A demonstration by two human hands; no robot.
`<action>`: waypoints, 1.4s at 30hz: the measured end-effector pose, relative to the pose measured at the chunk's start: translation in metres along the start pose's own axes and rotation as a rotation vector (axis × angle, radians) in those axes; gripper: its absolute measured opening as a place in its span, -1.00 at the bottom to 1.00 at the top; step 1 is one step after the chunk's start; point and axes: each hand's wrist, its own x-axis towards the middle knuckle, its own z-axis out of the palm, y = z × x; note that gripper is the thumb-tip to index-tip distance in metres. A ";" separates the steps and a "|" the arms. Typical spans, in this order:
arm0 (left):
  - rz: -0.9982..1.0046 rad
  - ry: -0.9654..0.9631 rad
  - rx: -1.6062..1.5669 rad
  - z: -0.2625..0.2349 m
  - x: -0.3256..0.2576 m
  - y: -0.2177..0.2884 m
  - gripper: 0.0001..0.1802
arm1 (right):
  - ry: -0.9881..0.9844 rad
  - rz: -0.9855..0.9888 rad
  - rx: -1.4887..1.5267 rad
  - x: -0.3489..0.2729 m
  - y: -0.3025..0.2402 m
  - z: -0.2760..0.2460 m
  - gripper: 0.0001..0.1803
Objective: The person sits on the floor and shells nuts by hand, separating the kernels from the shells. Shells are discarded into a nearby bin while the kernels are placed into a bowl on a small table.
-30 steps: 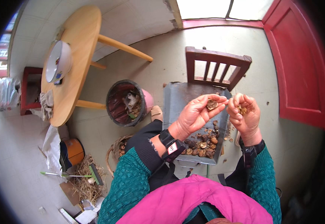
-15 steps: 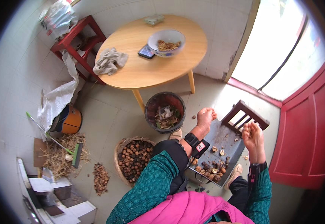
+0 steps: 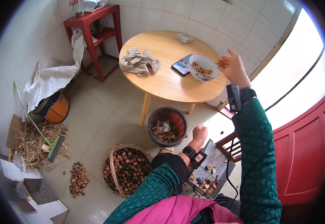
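Note:
My right hand [image 3: 232,69] is reached out at the right rim of a white bowl [image 3: 208,77] on the round table. Its fingers are curled, with brown walnut kernel bits [image 3: 220,64] showing at the tips. Inside the bowl lie walnut kernels [image 3: 201,70]. My left hand [image 3: 199,134] is closed in a fist above the far end of a grey metal tray [image 3: 217,159]; whatever it holds is hidden. Whole and cracked walnuts [image 3: 207,183] are gathered at the tray's near end.
Left of my knee stands a wicker basket [image 3: 112,170] full of walnuts, beside a shell pile [image 3: 78,179]. A waste bin [image 3: 186,125] is before the wooden table [image 3: 166,84], which bears a phone [image 3: 182,65] and cloth [image 3: 140,61]. A cable [image 3: 227,170] hangs by my right arm.
My right hand has gone from beside the tray up to the bowl's rim. My left hand has closed into a tighter fist near the tray. The view has shifted.

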 end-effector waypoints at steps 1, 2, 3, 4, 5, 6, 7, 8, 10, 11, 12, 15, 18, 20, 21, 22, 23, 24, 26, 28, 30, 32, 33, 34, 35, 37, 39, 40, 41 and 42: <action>0.022 0.014 0.084 -0.003 -0.002 0.005 -0.81 | 0.022 -0.034 -0.179 -0.004 0.005 0.008 -0.48; 0.017 -0.020 0.167 -0.005 -0.004 0.010 -0.79 | 0.041 -0.060 -0.359 -0.014 0.008 0.007 -0.44; 0.012 -0.052 0.273 -0.009 -0.003 0.015 -0.78 | 0.020 -0.120 -0.386 -0.023 0.013 0.003 -0.43; 0.006 -0.079 0.412 -0.011 -0.004 0.019 -0.77 | 0.000 -0.172 -0.416 -0.035 0.017 -0.005 -0.42; 0.018 -0.085 0.411 -0.013 -0.002 0.021 -0.76 | -0.022 -0.233 -0.445 -0.047 0.020 -0.016 -0.41; 0.026 -0.093 0.445 -0.014 -0.003 0.021 -0.74 | -0.072 -0.231 -0.438 -0.063 0.022 -0.031 -0.43; 0.030 -0.113 0.480 -0.014 -0.002 0.019 -0.73 | -0.117 -0.232 -0.433 -0.082 0.023 -0.052 -0.44; 0.106 -0.031 0.436 -0.013 -0.001 0.015 -0.73 | -0.105 -0.211 -0.432 -0.103 0.028 -0.077 -0.46; 0.171 -0.002 0.475 -0.013 0.000 0.003 -0.70 | -0.193 -0.164 -0.589 -0.156 0.038 -0.140 -0.52; 0.206 -0.007 0.460 -0.014 0.002 -0.003 -0.69 | -0.277 -0.160 -0.657 -0.183 0.048 -0.175 -0.52; 0.204 -0.057 0.467 -0.015 0.005 -0.007 -0.68 | -0.297 -0.093 -0.741 -0.208 0.058 -0.211 -0.56; 0.071 -0.194 0.111 -0.012 -0.005 -0.017 -0.80 | -0.092 0.173 -0.839 -0.280 0.111 -0.313 -0.69; -0.119 -0.405 -0.015 -0.002 -0.035 -0.019 -0.89 | 0.047 0.367 -0.895 -0.322 0.172 -0.382 -0.73; -0.301 -0.522 0.001 0.005 -0.059 -0.020 -0.82 | 0.084 0.390 -0.944 -0.335 0.211 -0.406 -0.71; -0.311 -0.555 0.069 0.008 -0.068 -0.021 -0.81 | 0.008 0.324 -1.015 -0.333 0.228 -0.412 -0.70; -0.310 -0.593 0.128 0.012 -0.075 -0.022 -0.80 | -0.003 0.248 -1.036 -0.333 0.240 -0.415 -0.70; -0.313 -0.623 0.188 0.014 -0.080 -0.025 -0.78 | 0.020 0.223 -1.087 -0.330 0.255 -0.416 -0.71; -0.308 -0.614 0.218 0.016 -0.083 -0.027 -0.78 | 0.022 0.190 -1.104 -0.325 0.264 -0.414 -0.71; -0.359 -0.622 0.241 0.021 -0.084 -0.033 -0.78 | 0.019 0.113 -1.249 -0.313 0.278 -0.409 -0.73; -0.428 -0.619 0.260 0.027 -0.080 -0.040 -0.77 | 0.032 0.005 -1.373 -0.299 0.285 -0.400 -0.74; -0.440 -0.638 0.254 0.036 -0.076 -0.046 -0.76 | 0.071 -0.024 -1.425 -0.286 0.288 -0.392 -0.76; -0.431 -0.638 0.273 0.044 -0.073 -0.050 -0.74 | 0.071 -0.058 -1.404 -0.278 0.290 -0.384 -0.77; -0.407 -0.645 0.259 0.048 -0.070 -0.050 -0.74 | 0.016 -0.068 -1.414 -0.275 0.291 -0.380 -0.77; -0.400 -0.647 0.252 0.052 -0.067 -0.051 -0.74 | -0.037 -0.083 -1.424 -0.273 0.292 -0.379 -0.77; -0.393 -0.649 0.249 0.055 -0.065 -0.051 -0.74 | -0.090 -0.109 -1.432 -0.272 0.293 -0.378 -0.77; -0.351 -0.662 0.223 0.056 -0.059 -0.047 -0.75 | -0.144 -0.022 -1.406 -0.272 0.295 -0.377 -0.75; -0.311 -0.663 0.204 0.056 -0.055 -0.041 -0.75 | -0.180 0.038 -1.372 -0.271 0.298 -0.376 -0.75; -0.294 -0.667 0.203 0.055 -0.053 -0.037 -0.75 | -0.154 -0.047 -1.402 -0.272 0.300 -0.375 -0.76; -0.278 -0.671 0.199 0.055 -0.051 -0.034 -0.75 | -0.137 -0.046 -1.435 -0.270 0.303 -0.373 -0.78; -0.269 -0.670 0.174 0.054 -0.051 -0.031 -0.76 | -0.120 -0.048 -1.470 -0.268 0.307 -0.371 -0.79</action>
